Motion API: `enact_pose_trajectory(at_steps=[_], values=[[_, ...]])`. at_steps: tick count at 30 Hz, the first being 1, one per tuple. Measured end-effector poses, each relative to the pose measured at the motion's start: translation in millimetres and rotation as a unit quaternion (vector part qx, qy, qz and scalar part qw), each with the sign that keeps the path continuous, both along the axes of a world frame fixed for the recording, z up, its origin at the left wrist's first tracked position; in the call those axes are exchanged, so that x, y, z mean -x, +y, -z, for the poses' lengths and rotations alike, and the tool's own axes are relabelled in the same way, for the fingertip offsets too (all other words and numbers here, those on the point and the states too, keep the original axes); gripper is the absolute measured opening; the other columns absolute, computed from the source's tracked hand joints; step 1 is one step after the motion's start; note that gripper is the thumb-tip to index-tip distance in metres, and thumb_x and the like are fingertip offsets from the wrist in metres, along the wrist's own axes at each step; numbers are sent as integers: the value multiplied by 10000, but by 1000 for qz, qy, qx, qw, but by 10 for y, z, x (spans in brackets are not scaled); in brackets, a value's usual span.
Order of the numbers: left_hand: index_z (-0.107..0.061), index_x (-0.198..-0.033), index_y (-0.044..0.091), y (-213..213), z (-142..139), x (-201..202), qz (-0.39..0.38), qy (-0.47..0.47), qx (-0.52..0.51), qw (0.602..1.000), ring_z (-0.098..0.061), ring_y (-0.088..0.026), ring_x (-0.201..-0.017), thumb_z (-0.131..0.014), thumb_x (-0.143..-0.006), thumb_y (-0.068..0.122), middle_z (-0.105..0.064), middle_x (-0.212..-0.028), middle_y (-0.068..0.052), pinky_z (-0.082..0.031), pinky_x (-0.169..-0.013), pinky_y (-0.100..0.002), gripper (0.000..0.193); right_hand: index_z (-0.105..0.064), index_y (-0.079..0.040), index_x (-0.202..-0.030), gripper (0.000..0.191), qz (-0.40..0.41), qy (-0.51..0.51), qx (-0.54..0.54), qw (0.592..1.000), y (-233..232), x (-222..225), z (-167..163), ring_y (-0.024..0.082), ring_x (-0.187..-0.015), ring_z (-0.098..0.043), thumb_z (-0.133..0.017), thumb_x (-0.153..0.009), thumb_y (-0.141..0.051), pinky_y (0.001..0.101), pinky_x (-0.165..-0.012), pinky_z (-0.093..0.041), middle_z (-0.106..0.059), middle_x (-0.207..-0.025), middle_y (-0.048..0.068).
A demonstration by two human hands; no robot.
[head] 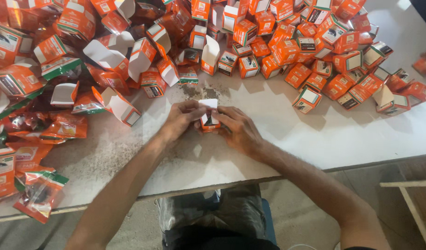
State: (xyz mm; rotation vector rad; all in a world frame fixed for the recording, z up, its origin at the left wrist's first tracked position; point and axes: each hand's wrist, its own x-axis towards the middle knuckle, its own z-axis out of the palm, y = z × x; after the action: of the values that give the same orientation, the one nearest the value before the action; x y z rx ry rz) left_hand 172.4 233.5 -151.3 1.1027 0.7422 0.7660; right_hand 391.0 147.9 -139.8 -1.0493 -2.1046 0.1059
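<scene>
Pinching a small orange carton (209,119) between them, the left hand (180,119) and right hand (238,129) hold it just above the white table (314,134), its white flap standing open. Thin card like this looks light and easily crushed, so the stiffer corners seem the best hold. Heaps of similar cartons (287,41) and orange pouches (42,194) lie around.
</scene>
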Motion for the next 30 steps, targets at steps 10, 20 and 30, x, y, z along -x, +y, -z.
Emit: enact_pose_trajectory(at_steps=[10, 20, 30], values=[[-696, -1241, -3, -361, -96, -85, -81, 125, -491, 858, -715, -315, -1232, -599, -964, 12, -731, -1297, -168, -557, -1038, -393, 294, -514, -60, -1133, 496, 25, 84, 57, 995, -27, 8, 44, 426, -1139, -667, -872, -795, -122, 458, -917, -553, -674, -1274, 195], [-692, -1106, 27, -462, -143, -46, -70, 171, -541, 820, -693, -372, -1199, -752, -894, 72, -697, -1296, -191, -564, -1017, -425, 224, -376, -74, -1165, 624, 52, 100, 108, 988, 6, -12, 163, 442, -982, -689, -878, -805, -158, 476, -773, -557, -671, -1158, 213], [-696, -1097, 21, -499, -211, 27, -11, 208, -642, 738, -476, -458, -1409, -796, -847, 94, -517, -1503, -230, -450, -1136, -511, 279, -404, -94, -1356, 676, 18, 77, 109, 991, -24, 3, 110, 429, -1095, -677, -836, -842, -167, 466, -869, -559, -663, -1221, 196]])
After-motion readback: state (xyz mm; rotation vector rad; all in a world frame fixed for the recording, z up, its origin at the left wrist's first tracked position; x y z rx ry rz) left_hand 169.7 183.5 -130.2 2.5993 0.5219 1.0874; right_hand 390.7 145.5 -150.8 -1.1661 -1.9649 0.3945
